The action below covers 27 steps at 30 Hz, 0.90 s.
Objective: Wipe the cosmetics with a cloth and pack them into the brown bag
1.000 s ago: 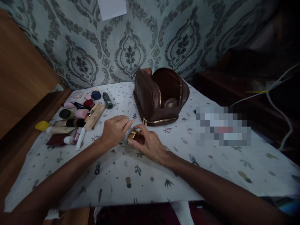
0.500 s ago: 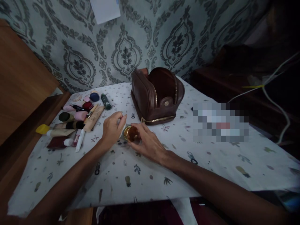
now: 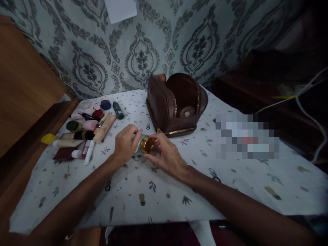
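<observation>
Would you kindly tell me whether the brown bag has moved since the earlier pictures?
No, the brown bag shows no shift either way against the printed tablecloth.

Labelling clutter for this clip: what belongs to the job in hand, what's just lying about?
Likely the job:
gold-coloured piece, between left hand and right hand
perhaps open brown bag and cosmetics, both untouched

Likely just about:
pixelated item
white sheet

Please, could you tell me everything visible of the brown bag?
The dark brown, boxy, leather-looking bag stands on the white, plant-printed cloth, its top opening gaping between gold zip teeth. A front tab carries a round metallic stud; another gold zip edges the base. The right hand is close in front; contact is unclear.
</observation>
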Motion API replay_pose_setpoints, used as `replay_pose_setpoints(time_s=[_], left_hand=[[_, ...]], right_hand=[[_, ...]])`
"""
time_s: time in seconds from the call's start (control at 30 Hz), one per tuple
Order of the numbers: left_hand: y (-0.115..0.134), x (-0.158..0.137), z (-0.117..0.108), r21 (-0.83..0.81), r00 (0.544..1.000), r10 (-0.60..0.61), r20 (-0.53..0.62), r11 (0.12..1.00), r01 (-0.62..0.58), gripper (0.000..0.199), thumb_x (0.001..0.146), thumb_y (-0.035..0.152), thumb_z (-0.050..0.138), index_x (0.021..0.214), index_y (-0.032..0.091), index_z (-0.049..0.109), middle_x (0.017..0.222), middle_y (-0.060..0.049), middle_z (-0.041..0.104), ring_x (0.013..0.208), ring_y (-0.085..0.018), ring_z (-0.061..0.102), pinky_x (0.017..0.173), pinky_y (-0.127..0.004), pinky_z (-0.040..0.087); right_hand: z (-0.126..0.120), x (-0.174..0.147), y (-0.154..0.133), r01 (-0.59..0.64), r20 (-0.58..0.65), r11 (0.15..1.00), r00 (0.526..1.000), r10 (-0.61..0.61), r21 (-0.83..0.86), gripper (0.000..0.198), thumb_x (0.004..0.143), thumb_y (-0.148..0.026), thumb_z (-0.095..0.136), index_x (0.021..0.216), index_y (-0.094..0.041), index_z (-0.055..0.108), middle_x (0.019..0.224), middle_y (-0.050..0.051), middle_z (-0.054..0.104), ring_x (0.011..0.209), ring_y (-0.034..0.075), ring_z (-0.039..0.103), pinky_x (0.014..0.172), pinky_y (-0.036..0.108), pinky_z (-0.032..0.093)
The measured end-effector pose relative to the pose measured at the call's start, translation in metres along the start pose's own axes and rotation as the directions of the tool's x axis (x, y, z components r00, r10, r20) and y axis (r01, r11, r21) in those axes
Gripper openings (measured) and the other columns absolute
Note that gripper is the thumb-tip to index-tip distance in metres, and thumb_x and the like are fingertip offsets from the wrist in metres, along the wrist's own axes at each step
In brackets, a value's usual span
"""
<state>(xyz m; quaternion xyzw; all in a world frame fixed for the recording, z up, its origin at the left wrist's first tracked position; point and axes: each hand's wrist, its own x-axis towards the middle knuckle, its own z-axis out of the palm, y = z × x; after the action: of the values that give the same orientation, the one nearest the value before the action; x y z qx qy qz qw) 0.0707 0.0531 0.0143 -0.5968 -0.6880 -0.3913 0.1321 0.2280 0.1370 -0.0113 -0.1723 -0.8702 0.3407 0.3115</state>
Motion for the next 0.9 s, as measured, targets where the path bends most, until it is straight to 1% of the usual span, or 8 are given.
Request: replay_pose_setpoints(time_s=[0.13, 0.23, 0.37, 0.5, 0.6, 0.73, 0.83, 0.9], left_hand=[[0.007, -0.003, 0.002, 0.042, 0.993, 0.112, 0.022, 0.993, -0.112, 0.024, 0.098, 0.027, 0.045, 0.075, 0.021, 0.047, 0.07, 0.0, 0.055, 0.067, -0.014, 0.051, 0.064, -0.028, 0.038], [0.001, -0.003, 0.006, 0.056, 0.999, 0.048, 0.017, 0.997, -0.049, 0.017, 0.097, 0.027, 0.047, 0.081, 0.021, 0.05, 0.075, 0.0, 0.059, 0.069, -0.015, 0.055, 0.066, -0.028, 0.041], [-0.008, -0.002, 0.007, 0.06, 1.0, -0.03, 0.003, 0.998, 0.03, 0.012, 0.096, 0.026, 0.048, 0.085, 0.021, 0.051, 0.077, 0.001, 0.061, 0.071, -0.015, 0.058, 0.067, -0.027, 0.043], [-0.003, -0.004, 0.005, 0.092, 0.995, 0.094, -0.028, 0.992, -0.091, 0.01, 0.097, 0.027, 0.047, 0.092, 0.021, 0.052, 0.079, -0.001, 0.062, 0.073, -0.016, 0.06, 0.068, -0.028, 0.044], [0.004, -0.005, 0.002, 0.149, 0.976, 0.214, -0.022, 0.967, -0.209, 0.009, 0.098, 0.025, 0.046, 0.096, 0.019, 0.052, 0.081, -0.003, 0.064, 0.075, -0.017, 0.061, 0.066, -0.028, 0.044], [0.01, -0.006, -0.001, 0.238, 0.914, 0.406, -0.011, 0.889, -0.392, 0.005, 0.096, 0.022, 0.048, 0.096, 0.018, 0.052, 0.077, -0.004, 0.063, 0.071, -0.018, 0.059, 0.061, -0.029, 0.042], [0.013, -0.005, 0.0, 0.322, 0.816, 0.577, -0.028, 0.778, -0.539, 0.005, 0.095, 0.022, 0.051, 0.097, 0.017, 0.052, 0.072, -0.002, 0.062, 0.064, -0.017, 0.055, 0.057, -0.028, 0.041], [0.013, -0.005, 0.001, 0.346, 0.754, 0.656, -0.034, 0.715, -0.607, 0.008, 0.094, 0.023, 0.055, 0.097, 0.016, 0.053, 0.072, -0.002, 0.062, 0.063, -0.016, 0.054, 0.058, -0.027, 0.043]], right_hand=[[0.001, 0.002, 0.006, -0.041, -0.044, 0.999, 0.998, 0.041, 0.005, 0.042, 0.076, -0.031, 0.07, 0.114, -0.022, 0.054, 0.103, 0.006, 0.064, 0.081, 0.02, 0.065, 0.07, 0.035, 0.056], [0.0, 0.005, 0.008, -0.055, -0.082, 0.997, 0.995, 0.059, 0.046, 0.043, 0.076, -0.037, 0.072, 0.113, -0.022, 0.057, 0.101, 0.006, 0.066, 0.08, 0.019, 0.065, 0.071, 0.035, 0.055], [-0.002, 0.007, 0.004, -0.186, -0.059, 0.964, 0.978, 0.2, 0.189, 0.04, 0.073, -0.042, 0.073, 0.103, -0.021, 0.058, 0.082, 0.001, 0.067, 0.067, 0.016, 0.063, 0.062, 0.03, 0.052], [-0.003, 0.008, 0.001, -0.32, -0.012, 0.903, 0.941, 0.337, 0.286, 0.039, 0.071, -0.046, 0.074, 0.097, -0.021, 0.059, 0.071, -0.002, 0.063, 0.058, 0.015, 0.059, 0.054, 0.028, 0.048], [-0.002, 0.008, 0.002, -0.392, 0.074, 0.808, 0.912, 0.402, 0.439, 0.042, 0.071, -0.05, 0.074, 0.097, -0.021, 0.058, 0.07, -0.003, 0.062, 0.055, 0.016, 0.061, 0.051, 0.029, 0.049], [0.001, 0.01, 0.004, -0.475, 0.211, 0.606, 0.865, 0.455, 0.638, 0.047, 0.067, -0.054, 0.077, 0.094, -0.022, 0.055, 0.06, -0.005, 0.061, 0.05, 0.017, 0.063, 0.049, 0.03, 0.052], [0.002, 0.012, 0.004, -0.495, 0.244, 0.499, 0.84, 0.485, 0.711, 0.049, 0.063, -0.056, 0.079, 0.086, -0.021, 0.055, 0.053, -0.005, 0.062, 0.046, 0.016, 0.061, 0.046, 0.026, 0.049], [0.001, 0.014, 0.003, -0.493, 0.267, 0.407, 0.826, 0.496, 0.769, 0.046, 0.066, -0.056, 0.078, 0.079, -0.019, 0.055, 0.052, -0.004, 0.062, 0.046, 0.013, 0.06, 0.043, 0.021, 0.046]])
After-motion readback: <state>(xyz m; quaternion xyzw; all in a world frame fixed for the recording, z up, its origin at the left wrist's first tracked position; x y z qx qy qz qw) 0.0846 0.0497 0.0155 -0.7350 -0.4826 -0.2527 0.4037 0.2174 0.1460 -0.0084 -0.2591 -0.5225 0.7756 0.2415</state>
